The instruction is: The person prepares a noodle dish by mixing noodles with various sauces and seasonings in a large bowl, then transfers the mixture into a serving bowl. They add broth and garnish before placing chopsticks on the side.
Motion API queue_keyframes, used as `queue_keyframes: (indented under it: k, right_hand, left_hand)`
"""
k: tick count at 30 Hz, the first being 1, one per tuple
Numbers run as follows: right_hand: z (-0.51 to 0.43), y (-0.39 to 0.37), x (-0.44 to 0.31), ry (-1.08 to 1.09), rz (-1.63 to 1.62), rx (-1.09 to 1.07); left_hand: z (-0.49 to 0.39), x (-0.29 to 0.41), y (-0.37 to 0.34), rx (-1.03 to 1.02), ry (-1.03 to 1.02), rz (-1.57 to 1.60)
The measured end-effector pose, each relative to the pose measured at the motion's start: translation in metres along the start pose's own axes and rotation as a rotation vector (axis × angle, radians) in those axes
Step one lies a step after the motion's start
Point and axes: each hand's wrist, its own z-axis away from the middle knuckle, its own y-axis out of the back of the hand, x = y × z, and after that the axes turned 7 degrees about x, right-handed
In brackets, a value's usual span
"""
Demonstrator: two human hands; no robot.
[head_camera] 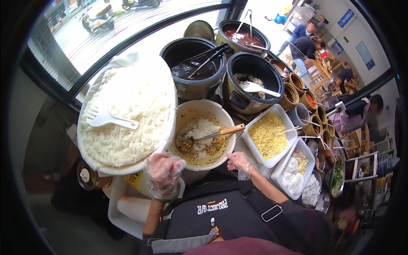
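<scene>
Both my hands wear clear plastic gloves and sit on either side of a cream mixing bowl [232,122]. Inside it, white rice [201,127] lies over a brown chopped mixture [185,145], and a wooden-handled metal ladle [232,129] leans on the right rim. My left hand [164,170] has curled fingers at the lower left, between the bowl and a large cloth-lined tub of rice [140,134]. Fingers bent, my right hand [241,162] is close to the bowl's lower right rim. Whether either hand grips the rim is unclear.
A white rice paddle [110,119] rests on the rice. Deep cookers [193,63] with tongs stand behind; another cooker [253,83] holds a paddle. Noodles [267,135] and sauce pots [309,99] are right. Stacked cups [134,207] lie lower left. People [302,44] are beyond the glass.
</scene>
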Motion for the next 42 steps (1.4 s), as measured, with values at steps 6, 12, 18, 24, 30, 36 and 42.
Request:
queue_keyframes:
  k: [6, 12, 18, 24, 30, 36, 42]
  right_hand:
    - [-0.024, -0.028, 0.018, 0.045, -0.280, -0.013]
    - [0.029, -0.017, 0.033, 0.063, -0.454, -0.053]
    - [0.094, 0.043, 0.032, 0.090, -0.258, -0.033]
    - [0.148, 0.095, 0.059, 0.341, -0.310, -0.061]
    - [0.210, 0.202, 0.103, 0.319, -0.488, 0.176]
    - [0.258, 0.345, 0.161, 0.440, -0.382, 0.511]
    - [0.291, 0.477, 0.215, 0.395, -0.090, 0.465]
  left_hand:
    - [-0.007, 0.007, -0.025, 0.066, 0.040, 0.243]
    - [0.011, 0.007, -0.022, 0.034, 0.051, 0.174]
    - [0.070, 0.014, -0.038, -0.012, 0.385, 0.250]
    - [0.110, 0.046, -0.060, 0.030, 0.645, 0.556]
    - [0.139, 0.144, -0.084, -0.214, 0.528, 1.093]
    - [0.191, 0.267, -0.164, -0.456, -0.099, 0.613]
    - [0.190, 0.381, -0.228, -0.715, -0.109, 0.584]
